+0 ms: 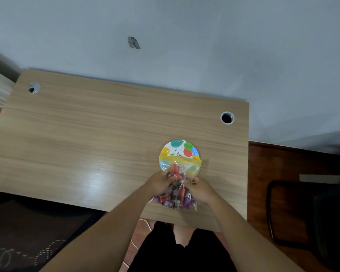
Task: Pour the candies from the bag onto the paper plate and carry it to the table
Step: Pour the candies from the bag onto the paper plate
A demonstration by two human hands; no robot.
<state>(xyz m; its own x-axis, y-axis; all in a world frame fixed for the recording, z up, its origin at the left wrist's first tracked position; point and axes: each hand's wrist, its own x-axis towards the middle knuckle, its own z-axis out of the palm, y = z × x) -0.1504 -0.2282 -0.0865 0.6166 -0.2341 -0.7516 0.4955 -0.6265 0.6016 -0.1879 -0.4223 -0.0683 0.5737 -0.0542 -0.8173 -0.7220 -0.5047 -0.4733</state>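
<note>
A round paper plate (178,149) printed with coloured balloons lies on the wooden desk, right of centre. A clear zip bag (177,190) with a yellow strip at its mouth lies tipped over the plate's near half, mouth pointing away from me. Wrapped candies (175,170), red and purple, fill the bag and crowd toward the mouth. My left hand (158,182) grips the bag's left side. On the bag's right side is my right hand (201,190), also gripping it. The plate's near half is hidden under the bag.
The light wooden desk (86,144) stands against a pale wall and has a cable hole at the far left (34,87) and another at the far right (227,117). A dark chair (302,216) stands to the right. A dark mat (28,232) lies on the floor at the left.
</note>
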